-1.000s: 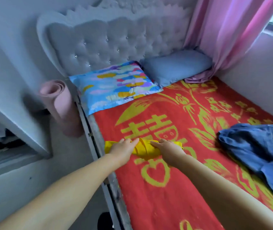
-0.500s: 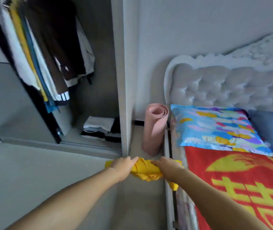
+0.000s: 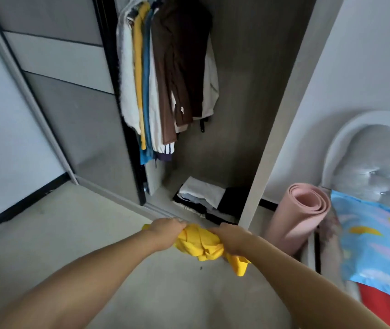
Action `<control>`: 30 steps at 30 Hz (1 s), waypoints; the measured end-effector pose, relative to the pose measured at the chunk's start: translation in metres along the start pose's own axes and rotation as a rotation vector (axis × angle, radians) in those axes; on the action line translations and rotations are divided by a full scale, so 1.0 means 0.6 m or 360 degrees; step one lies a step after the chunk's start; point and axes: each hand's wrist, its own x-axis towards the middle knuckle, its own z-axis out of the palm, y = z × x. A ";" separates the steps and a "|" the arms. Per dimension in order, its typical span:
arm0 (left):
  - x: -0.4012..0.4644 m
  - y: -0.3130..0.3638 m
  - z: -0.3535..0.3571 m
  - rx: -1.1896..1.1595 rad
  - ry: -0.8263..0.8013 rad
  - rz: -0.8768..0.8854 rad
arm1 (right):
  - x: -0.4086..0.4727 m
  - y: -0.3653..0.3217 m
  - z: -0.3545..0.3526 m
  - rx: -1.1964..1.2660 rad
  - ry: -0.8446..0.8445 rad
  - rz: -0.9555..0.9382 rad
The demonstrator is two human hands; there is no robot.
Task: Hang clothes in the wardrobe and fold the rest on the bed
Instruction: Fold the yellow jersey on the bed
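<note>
While both bare hands clutch it in mid-air above the grey floor (image 3: pixel 54 236), a crumpled bright-yellow cloth garment (image 3: pixel 199 243) hangs bunched between the left hand (image 3: pixel 165 232) and the right hand (image 3: pixel 233 238), each with fingers curled round a fistful of fabric, in front of the open grey wardrobe (image 3: pixel 281 119). Seen from the head camera, the garment looks light, soft and limp, sagging into folds with one corner drooping below the right wrist; it will likely need taking by the shoulders or collar to be shaken flat, though those parts cannot be made out in the bundle. Inside the wardrobe hang white, yellow, blue and brown clothes (image 3: pixel 165 74) above a low stack of folded black and white clothing (image 3: pixel 203 195); a rolled pink foam mat (image 3: pixel 305 210) stands beside the red-covered bed (image 3: pixel 383 307). Compared with a second ago, the garment has left the bed, where it lay under both hands, and the view has swung from the mattress to the wardrobe.
</note>
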 end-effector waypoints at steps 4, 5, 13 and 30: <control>0.077 -0.068 -0.003 -0.0001 -0.0025 -0.0057 | 0.110 0.019 -0.035 -0.0006 0.0011 -0.0126; 0.100 -0.083 -0.007 -0.0015 -0.0039 -0.0065 | 0.137 0.028 -0.045 -0.0001 0.0014 -0.0151; 0.316 -0.187 -0.068 -0.0042 -0.0112 -0.0112 | 0.353 0.130 -0.142 0.0050 -0.0089 -0.0143; 0.699 -0.414 -0.077 0.0038 -0.0366 0.0385 | 0.663 0.207 -0.216 0.0502 -0.0250 0.0313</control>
